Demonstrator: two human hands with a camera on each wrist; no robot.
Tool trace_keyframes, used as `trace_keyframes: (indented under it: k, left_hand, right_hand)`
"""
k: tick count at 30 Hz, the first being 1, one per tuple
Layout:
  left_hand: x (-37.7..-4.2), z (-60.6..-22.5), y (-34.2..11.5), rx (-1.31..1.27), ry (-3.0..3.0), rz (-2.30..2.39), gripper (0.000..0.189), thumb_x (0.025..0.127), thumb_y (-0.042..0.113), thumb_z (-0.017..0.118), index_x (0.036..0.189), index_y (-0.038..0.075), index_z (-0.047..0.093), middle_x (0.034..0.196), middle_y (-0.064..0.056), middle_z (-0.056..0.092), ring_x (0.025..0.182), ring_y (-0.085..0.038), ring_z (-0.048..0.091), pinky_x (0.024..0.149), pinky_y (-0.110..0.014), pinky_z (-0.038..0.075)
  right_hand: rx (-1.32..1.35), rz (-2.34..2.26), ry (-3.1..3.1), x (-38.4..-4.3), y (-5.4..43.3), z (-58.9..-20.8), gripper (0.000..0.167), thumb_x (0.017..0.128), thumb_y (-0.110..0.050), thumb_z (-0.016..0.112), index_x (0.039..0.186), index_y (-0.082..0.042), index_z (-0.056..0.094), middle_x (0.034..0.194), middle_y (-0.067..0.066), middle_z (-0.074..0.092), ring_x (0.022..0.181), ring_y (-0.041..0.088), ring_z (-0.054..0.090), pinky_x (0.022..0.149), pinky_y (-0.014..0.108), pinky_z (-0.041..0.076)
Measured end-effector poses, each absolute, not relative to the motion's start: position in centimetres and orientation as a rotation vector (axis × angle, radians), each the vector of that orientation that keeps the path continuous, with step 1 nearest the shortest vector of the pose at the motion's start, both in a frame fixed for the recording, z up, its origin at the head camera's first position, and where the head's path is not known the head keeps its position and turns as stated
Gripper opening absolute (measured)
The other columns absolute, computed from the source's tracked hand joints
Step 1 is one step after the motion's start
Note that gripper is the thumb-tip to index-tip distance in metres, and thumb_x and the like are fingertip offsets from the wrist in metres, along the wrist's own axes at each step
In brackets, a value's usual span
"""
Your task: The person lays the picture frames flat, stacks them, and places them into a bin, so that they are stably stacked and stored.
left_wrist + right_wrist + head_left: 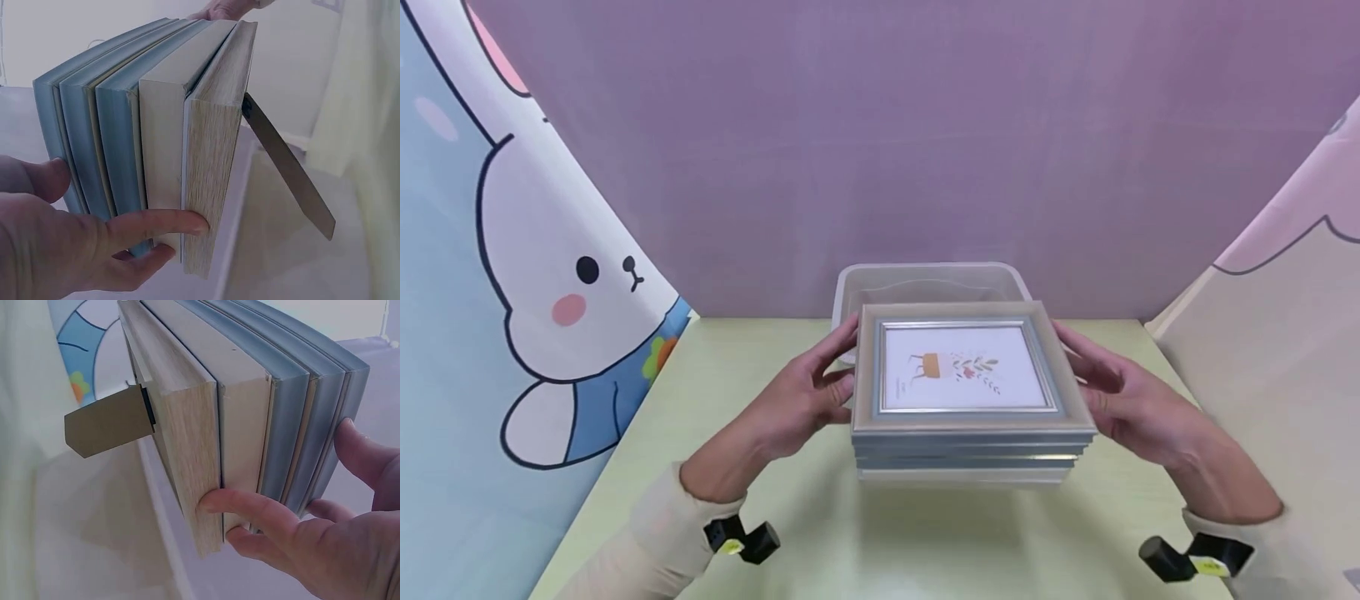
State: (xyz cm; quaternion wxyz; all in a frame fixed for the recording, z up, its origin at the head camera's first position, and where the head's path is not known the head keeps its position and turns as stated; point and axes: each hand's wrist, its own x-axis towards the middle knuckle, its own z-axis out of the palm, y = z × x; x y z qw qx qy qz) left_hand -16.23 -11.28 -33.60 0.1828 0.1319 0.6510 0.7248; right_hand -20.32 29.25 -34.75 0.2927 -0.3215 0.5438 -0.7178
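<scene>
A stack of picture frames (972, 450) is held off the table between both hands. The top frame shows a small plant-and-stool print (962, 367). Edges in blue-grey, cream and wood grain appear in the wrist views, with a folding stand (290, 169) jutting from the wood-grain frame (215, 134). My left hand (801, 400) grips the stack's left side, its thumb on the blue-grey edges. On the opposite side my right hand (1138, 404) grips it, one finger reaching the wood-grain edge.
Behind the stack stands a translucent plastic bin (932, 275), partly hidden by it. The light-green table (760, 350) meets a purple back wall (880, 150). A rabbit-print panel (542, 250) slopes along the left, a pale one (1277, 350) along the right.
</scene>
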Motion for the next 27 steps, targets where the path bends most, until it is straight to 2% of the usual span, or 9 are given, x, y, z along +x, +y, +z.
trace_keyframes:
  k: [6,12,15,21,27]
  left_hand:
    - [-17.9,-31.2,-11.5,0.371,1.855,2.068,0.076,0.106,-0.001,0.043,0.164,0.036,0.011,0.173,0.0,0.008,0.139,-0.034,0.038,0.085,-0.033,0.061]
    - [-20.0,-29.2,-11.3,0.388,1.902,2.051,0.075,0.107,0.001,0.042,0.163,0.04,0.012,0.172,0.002,0.009,0.124,-0.029,0.053,0.081,-0.033,0.061]
    - [-21.2,-28.8,-11.0,0.403,1.913,2.054,0.073,0.107,0.002,0.041,0.163,0.039,0.012,0.173,0.001,0.009,0.119,-0.027,0.057,0.081,-0.033,0.062]
    - [-21.8,-28.4,-10.6,0.373,1.907,2.06,0.072,0.107,0.003,0.042,0.163,0.04,0.013,0.172,0.001,0.012,0.121,-0.029,0.056,0.082,-0.037,0.062]
    - [-21.2,-26.6,-10.5,0.458,1.937,2.044,0.072,0.108,0.004,0.04,0.163,0.039,0.011,0.172,-0.002,0.009,0.126,-0.035,0.054,0.085,-0.041,0.062]
  right_hand:
    - [-0.908,-1.872,1.44,-22.7,29.1,-32.1,0.077,0.105,0.0,0.048,0.165,-0.027,0.009,0.155,0.003,0.048,0.121,0.018,0.066,0.095,0.031,0.059]
    - [-0.955,-1.863,1.432,-25.3,29.2,-30.3,0.076,0.105,0.001,0.046,0.165,-0.026,0.008,0.157,0.002,0.046,0.123,0.019,0.066,0.096,0.031,0.059]
    - [-0.952,-1.879,1.439,-26.4,29.3,-29.9,0.074,0.105,0.001,0.046,0.165,-0.025,0.012,0.156,0.002,0.046,0.122,0.019,0.065,0.095,0.031,0.059]
    - [-0.932,-1.868,1.402,-27.2,29.5,-29.5,0.073,0.105,0.004,0.043,0.165,-0.026,0.014,0.156,0.003,0.045,0.121,0.02,0.066,0.096,0.033,0.059]
    - [-0.988,-1.855,1.386,-27.4,30.0,-28.4,0.074,0.105,0.005,0.042,0.165,-0.025,0.013,0.153,0.007,0.047,0.118,0.02,0.067,0.093,0.032,0.06]
